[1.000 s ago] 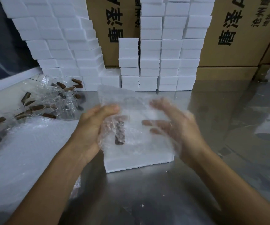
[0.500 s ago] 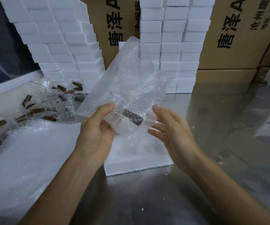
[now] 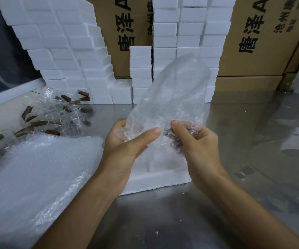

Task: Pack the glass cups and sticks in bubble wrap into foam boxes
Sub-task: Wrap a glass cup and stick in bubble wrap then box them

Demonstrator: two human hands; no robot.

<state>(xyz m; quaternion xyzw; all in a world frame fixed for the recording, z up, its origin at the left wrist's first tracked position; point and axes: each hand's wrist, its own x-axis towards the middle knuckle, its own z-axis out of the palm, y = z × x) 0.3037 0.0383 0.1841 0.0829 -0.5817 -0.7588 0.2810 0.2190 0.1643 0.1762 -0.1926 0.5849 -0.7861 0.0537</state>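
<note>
- Stacks of white foam boxes (image 3: 69,56) rise along the back of a shiny metal tabletop (image 3: 244,133), with brown cardboard cartons (image 3: 253,38) printed in black characters behind them.
- At centre frame both hands hold one bubble wrap sheet (image 3: 172,94) above the tabletop; its loose end stands up toward the upper middle of the frame.
- Left hand (image 3: 127,146): fingers curled under the sheet's lower left corner, thumb pressed across its front.
- Right hand (image 3: 195,141): fingers clenched round the wrap's lower right part, where a dark stick (image 3: 172,137) shows through the plastic.
- Just below the hands an open foam box (image 3: 156,178) lies on the tabletop.
- At lower left lies a pile of bubble wrap sheets (image 3: 32,173).
- At middle left, clear glass cups (image 3: 62,114) lie jumbled with brown sticks (image 3: 39,123).
</note>
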